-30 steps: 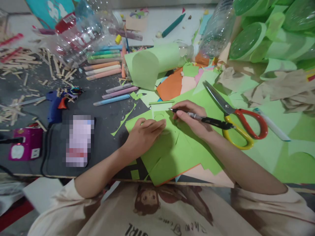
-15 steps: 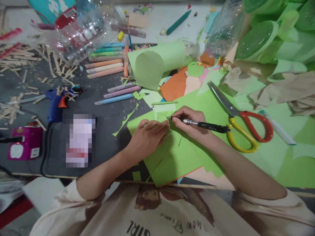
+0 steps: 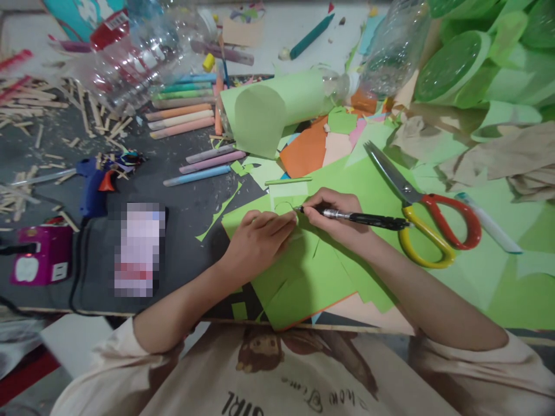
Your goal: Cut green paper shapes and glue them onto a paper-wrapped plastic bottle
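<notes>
My right hand (image 3: 336,214) grips a black and silver pen (image 3: 362,219), its tip down on a small pale green piece of paper (image 3: 277,192). A thin curved line shows on that piece near the tip. My left hand (image 3: 262,242) lies over the paper's lower part, fingers stretched out and held down flat, their tips close to the pen point. Beneath both hands are larger bright green sheets (image 3: 333,277). A narrow green strip (image 3: 288,181) lies just beyond the small piece. To the right of my right hand rest scissors (image 3: 407,193) with red and yellow handles.
A bottle wrapped in green paper (image 3: 299,104) lies behind the hands. Felt-tip pens (image 3: 208,167), a blue glue gun (image 3: 93,185), a phone (image 3: 136,248) and a magenta box (image 3: 41,254) are on the left. Crumpled brown paper (image 3: 498,153) and green-covered cups (image 3: 455,69) crowd the right.
The view has shifted very slightly. Both hands and the pen keep almost the same place on the paper.
</notes>
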The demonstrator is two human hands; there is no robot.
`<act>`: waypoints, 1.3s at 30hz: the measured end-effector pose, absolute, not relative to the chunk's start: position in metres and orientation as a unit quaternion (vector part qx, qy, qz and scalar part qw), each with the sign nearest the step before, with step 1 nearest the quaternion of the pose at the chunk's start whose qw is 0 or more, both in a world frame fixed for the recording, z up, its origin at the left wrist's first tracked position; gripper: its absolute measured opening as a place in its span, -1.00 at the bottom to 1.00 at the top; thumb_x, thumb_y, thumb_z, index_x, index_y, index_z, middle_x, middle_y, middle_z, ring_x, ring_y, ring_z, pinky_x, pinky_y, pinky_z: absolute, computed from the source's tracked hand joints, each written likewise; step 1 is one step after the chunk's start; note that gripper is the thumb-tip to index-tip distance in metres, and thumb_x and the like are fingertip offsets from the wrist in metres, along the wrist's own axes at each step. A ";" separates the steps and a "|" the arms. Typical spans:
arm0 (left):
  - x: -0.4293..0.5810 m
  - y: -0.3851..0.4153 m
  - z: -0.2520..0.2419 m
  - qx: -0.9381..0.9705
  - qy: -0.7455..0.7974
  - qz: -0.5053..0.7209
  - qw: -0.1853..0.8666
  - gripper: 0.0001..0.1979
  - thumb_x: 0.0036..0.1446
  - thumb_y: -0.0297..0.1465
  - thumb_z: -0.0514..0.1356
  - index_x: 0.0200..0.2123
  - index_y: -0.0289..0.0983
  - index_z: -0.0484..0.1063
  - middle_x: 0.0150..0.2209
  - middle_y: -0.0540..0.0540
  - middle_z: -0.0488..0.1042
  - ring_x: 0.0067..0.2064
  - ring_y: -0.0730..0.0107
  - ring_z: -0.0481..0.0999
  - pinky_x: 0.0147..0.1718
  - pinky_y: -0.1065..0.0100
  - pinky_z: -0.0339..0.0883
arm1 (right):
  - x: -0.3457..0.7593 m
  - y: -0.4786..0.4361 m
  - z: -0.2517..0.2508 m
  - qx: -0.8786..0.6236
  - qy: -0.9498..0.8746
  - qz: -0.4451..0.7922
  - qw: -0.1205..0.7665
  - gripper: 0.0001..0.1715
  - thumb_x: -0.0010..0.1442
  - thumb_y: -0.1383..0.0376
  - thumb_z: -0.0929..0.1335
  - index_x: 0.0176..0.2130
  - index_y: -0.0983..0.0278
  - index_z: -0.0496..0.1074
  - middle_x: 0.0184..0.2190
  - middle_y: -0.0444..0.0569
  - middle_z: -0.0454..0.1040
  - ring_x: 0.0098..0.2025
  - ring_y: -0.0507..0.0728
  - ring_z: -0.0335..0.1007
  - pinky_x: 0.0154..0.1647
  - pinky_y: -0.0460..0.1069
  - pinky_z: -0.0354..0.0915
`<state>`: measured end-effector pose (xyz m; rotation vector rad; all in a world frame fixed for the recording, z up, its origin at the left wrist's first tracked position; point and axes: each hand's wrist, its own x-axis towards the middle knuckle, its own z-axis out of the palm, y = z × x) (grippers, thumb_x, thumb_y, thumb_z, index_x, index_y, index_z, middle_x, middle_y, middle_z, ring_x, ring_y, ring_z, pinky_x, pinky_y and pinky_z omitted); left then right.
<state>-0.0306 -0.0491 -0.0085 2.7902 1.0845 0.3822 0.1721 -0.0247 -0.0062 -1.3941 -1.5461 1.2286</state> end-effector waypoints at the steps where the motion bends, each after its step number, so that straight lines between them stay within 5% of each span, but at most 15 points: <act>1: -0.031 -0.049 -0.009 0.922 0.358 0.133 0.059 -0.70 0.42 -0.39 0.01 0.05 -0.27 0.48 0.00 -0.12 0.63 -0.10 0.29 0.57 -0.10 0.21 0.38 | 0.172 -0.025 -0.006 -0.542 -0.594 0.474 0.359 -0.85 0.02 0.27 0.36 -0.56 0.22 0.39 -0.63 -0.17 0.40 -0.56 0.01 0.25 -0.53 -0.08 0.12; 39: -0.031 -0.051 -0.008 0.924 0.356 0.135 0.045 -0.69 0.41 -0.42 0.01 0.04 -0.30 0.50 0.01 -0.11 0.63 -0.12 0.29 0.53 -0.13 0.21 0.30 | 0.172 -0.026 -0.007 -0.547 -0.609 0.436 0.375 -0.82 0.07 0.24 0.36 -0.53 0.22 0.37 -0.61 -0.17 0.40 -0.55 0.01 0.26 -0.51 -0.08 0.14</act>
